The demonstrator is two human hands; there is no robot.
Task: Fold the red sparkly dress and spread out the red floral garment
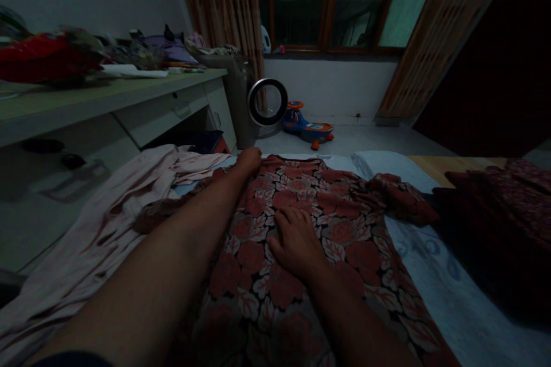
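Observation:
A red floral long-sleeved top (297, 292) lies spread over a light blue cover (430, 252), its neckline at the far end and its sleeves out to both sides. My left hand (250, 158) is closed on the top's left shoulder beside the neckline; its fingertips are hidden. On the chest of the top rests my right hand (298, 241), palm down, fingers loosely stretched and slightly bent. My left forearm passes over the left sleeve (159, 213). The right sleeve (404, 198) is bunched near its shoulder.
Pale pink cloth (124, 212) lies crumpled at left. Dark folded clothes (495, 218) are piled at right. A white desk (172, 89) with clutter runs along the left. Beyond the bed stand a washing machine with its round door (267, 102) open and a blue ride-on toy (305, 125).

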